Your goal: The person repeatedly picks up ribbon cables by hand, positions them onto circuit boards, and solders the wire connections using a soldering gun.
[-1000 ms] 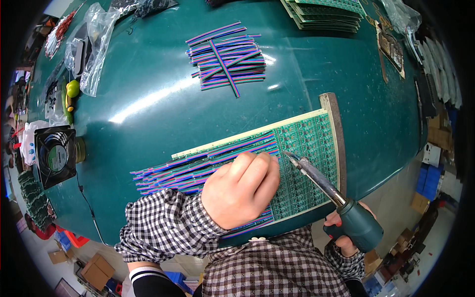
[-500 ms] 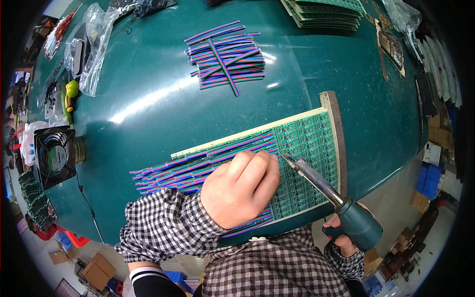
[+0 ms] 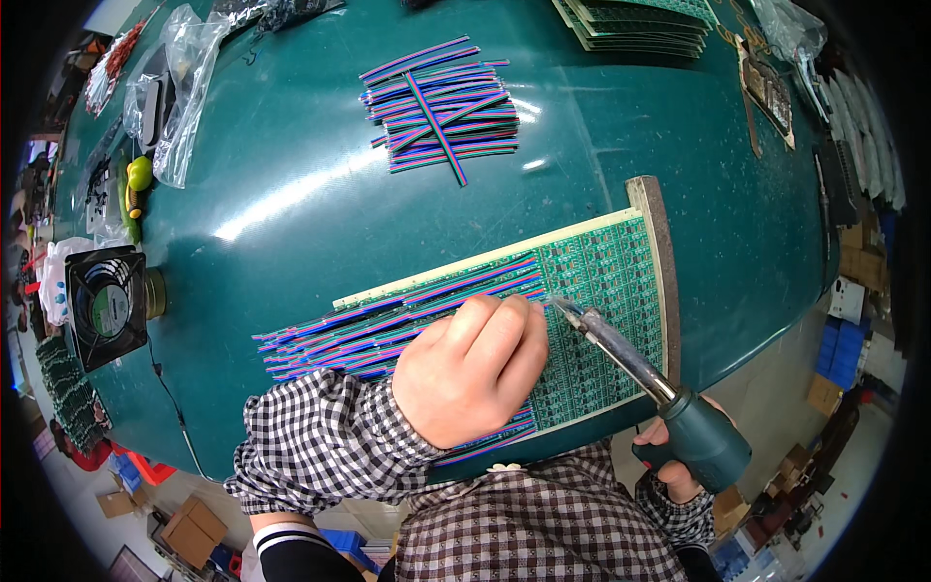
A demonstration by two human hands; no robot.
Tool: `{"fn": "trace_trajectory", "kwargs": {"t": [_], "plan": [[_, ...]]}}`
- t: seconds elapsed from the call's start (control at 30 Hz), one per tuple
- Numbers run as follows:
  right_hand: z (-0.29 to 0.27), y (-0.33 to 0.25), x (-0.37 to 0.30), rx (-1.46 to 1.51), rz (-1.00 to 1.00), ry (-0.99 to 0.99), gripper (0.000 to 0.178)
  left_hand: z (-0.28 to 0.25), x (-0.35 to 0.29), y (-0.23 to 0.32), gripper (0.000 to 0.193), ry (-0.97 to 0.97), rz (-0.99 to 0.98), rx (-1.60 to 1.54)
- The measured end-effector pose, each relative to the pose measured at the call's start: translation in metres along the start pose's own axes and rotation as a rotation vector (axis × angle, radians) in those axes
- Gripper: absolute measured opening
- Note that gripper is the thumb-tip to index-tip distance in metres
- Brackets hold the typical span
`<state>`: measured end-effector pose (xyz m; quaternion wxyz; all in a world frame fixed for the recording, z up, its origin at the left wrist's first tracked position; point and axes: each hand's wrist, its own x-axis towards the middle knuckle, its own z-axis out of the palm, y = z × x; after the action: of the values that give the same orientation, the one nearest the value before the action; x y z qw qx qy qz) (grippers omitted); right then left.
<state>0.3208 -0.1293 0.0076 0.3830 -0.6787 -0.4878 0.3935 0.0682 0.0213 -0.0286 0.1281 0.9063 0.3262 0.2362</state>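
A green circuit board panel lies at a slant in front of me, covered with rows of small components. Colourful flat ribbon wires run across its left part and past its left edge. My left hand rests over them, fingers closed in a pinch at the end of a ribbon wire; the fingertips are partly hidden. My right hand is wrapped round the dark green handle of a soldering gun. Its metal tip touches or nearly touches the board beside my left fingertips, with a faint wisp of smoke there.
A curved grey-brown strip borders the panel's right end. Further back lies a pile of ribbon wires. Stacked boards stand at the far right. A small black fan is at the left, near plastic bags.
Both hands and the soldering gun stay almost in place. A faint haze shows around the tip now, and the whole view has shifted very slightly.
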Motion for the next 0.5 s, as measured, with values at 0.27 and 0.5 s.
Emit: {"fn": "trace_trajectory", "kwargs": {"t": [0.27, 0.5], "plan": [[0.0009, -0.0027, -0.0008, 0.018, 0.047, 0.045, 0.057, 0.0003, 0.0003, 0.0007, 0.037, 0.011, 0.000, 0.016], [-0.0008, 0.0012, 0.0004, 0.026, 0.020, -0.007, 0.055, 0.0008, -0.0001, 0.0008, 0.036, 0.008, 0.000, 0.018]]}}
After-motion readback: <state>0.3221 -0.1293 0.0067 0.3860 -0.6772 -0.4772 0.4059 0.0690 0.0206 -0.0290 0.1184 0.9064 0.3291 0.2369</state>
